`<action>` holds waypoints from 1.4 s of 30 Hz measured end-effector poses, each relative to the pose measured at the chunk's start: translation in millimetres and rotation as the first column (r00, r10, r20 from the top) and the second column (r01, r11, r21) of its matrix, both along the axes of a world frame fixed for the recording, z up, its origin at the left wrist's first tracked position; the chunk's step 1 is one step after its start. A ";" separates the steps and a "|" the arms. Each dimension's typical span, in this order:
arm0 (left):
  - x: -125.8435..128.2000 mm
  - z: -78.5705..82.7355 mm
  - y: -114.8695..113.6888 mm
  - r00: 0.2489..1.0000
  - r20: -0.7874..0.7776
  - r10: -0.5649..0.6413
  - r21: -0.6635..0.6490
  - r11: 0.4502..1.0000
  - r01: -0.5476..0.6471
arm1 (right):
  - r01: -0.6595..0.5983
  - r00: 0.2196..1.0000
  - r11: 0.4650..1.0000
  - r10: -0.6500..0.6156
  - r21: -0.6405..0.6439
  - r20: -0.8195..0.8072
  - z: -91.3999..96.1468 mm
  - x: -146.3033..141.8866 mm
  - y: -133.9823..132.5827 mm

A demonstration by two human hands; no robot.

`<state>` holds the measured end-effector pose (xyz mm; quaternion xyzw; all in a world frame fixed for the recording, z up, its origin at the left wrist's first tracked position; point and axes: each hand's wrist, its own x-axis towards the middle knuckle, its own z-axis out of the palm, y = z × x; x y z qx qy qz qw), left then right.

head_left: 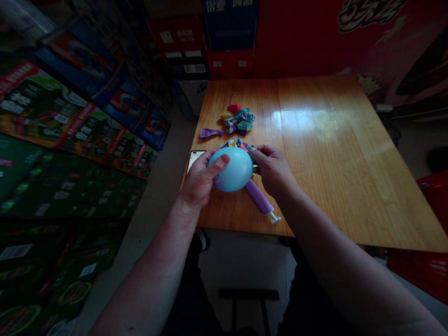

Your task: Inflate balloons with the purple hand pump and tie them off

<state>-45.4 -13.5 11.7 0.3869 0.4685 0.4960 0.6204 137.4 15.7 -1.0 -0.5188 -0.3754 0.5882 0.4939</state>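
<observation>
A light blue inflated balloon [234, 170] with pink print on its lower left is between my hands, above the near left part of the table. My left hand [205, 176] wraps round its left side, thumb on top. At its right end my right hand [271, 165] pinches the balloon's neck, which the fingers mostly hide. A purple balloon pump [259, 198] with a white handle lies on the table below my right hand, its far end hidden by the balloon. Just behind the balloon are several colourful deflated balloons [235, 143], partly covered.
More deflated balloons [240, 120] lie piled farther back on the wooden table [325, 154], beside a single purple one [211, 133]. A phone [194, 159] rests at the left edge. Stacked cartons [87, 135] stand left; a stool [248, 294] is below.
</observation>
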 end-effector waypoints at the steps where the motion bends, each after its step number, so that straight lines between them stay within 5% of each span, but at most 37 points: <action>1: 0.1 -0.3 0.3 1.000 0.001 0.005 0.000 1.000 -0.005 | -0.002 1.000 1.000 0.002 -0.005 -0.005 -0.7 -0.2 0.6; 22: -0.3 -0.1 1.2 1.000 0.014 0.011 -0.022 1.000 -0.011 | -0.002 0.998 0.999 0.000 -0.034 -0.056 -0.7 -2.5 0.4; 34: -1.4 -5.5 2.4 1.000 0.018 0.010 0.064 0.998 -0.012 | 0.029 0.997 0.999 -0.031 -0.041 -0.069 4.4 -1.0 0.4; 39: -4.2 -9.1 5.8 0.995 0.043 0.095 0.120 0.988 -0.100 | 0.078 0.996 0.996 -0.079 -0.041 -0.029 4.6 2.2 3.3; 42: -6.7 -6.7 4.8 0.998 0.044 0.038 0.108 0.993 -0.043 | 0.102 0.994 0.994 -0.103 -0.026 -0.044 1.9 2.9 5.1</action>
